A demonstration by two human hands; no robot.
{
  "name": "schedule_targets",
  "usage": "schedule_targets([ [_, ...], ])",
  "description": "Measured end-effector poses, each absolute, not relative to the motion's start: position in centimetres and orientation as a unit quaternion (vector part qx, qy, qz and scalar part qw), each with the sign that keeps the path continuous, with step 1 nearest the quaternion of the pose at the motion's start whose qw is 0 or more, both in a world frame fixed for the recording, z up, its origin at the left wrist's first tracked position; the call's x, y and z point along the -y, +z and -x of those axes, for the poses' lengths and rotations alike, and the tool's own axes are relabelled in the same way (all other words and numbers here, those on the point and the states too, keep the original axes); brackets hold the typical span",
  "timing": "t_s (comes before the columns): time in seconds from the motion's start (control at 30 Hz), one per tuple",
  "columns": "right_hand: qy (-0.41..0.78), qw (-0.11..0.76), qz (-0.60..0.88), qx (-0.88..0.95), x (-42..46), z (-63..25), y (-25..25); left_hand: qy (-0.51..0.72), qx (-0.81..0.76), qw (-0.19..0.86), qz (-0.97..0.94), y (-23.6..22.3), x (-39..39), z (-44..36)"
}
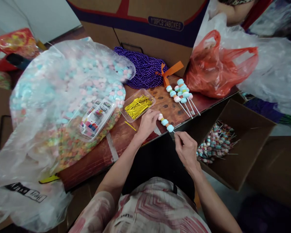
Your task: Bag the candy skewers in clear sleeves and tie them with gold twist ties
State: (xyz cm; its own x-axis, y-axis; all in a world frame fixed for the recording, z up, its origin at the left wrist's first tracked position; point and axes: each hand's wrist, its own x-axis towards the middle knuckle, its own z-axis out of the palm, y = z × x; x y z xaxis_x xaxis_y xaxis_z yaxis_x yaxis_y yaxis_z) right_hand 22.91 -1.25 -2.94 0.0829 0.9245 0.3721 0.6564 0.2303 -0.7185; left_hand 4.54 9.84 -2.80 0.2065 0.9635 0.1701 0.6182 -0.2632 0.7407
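Observation:
My left hand (147, 123) is closed at the top end of a candy skewer (165, 122), pinching its pink top piece. My right hand (186, 147) pinches the stick's lower end near the table's front edge. The skewer carries pink, white and blue round sweets. Several finished skewers (181, 94) lie on the brown table (167, 108) just beyond. A clear tray of gold twist ties (137, 105) sits left of my left hand, with one loose tie (130, 125) beside it.
A big clear bag of pastel and coloured sweets (63, 97) fills the left side, a small plastic box (97, 119) resting on it. Purple bead strings (143, 66), a red plastic bag (215, 69) and a large carton (145, 22) stand behind. An open carton of skewers (215, 142) sits at right.

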Motion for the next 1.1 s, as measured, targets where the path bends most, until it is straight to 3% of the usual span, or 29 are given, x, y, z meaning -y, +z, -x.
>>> schedule_targets([
  [0.5, 0.156, 0.383, 0.634, 0.653, 1.2, -21.7, -2.3, 0.351, -0.527, 0.306, -0.711, -2.8, -9.4, -4.3],
  [0.9, 0.167, 0.410, 0.613, 0.654, 0.0, -21.0, -2.5, 0.335, -0.529, 0.263, -0.734, -3.2, -8.8, -4.6],
  [1.1, 0.182, 0.374, 0.606, 0.677, -0.8, -20.9, -2.5, 0.346, -0.534, 0.267, -0.723, -3.1, -8.3, -4.5],
])
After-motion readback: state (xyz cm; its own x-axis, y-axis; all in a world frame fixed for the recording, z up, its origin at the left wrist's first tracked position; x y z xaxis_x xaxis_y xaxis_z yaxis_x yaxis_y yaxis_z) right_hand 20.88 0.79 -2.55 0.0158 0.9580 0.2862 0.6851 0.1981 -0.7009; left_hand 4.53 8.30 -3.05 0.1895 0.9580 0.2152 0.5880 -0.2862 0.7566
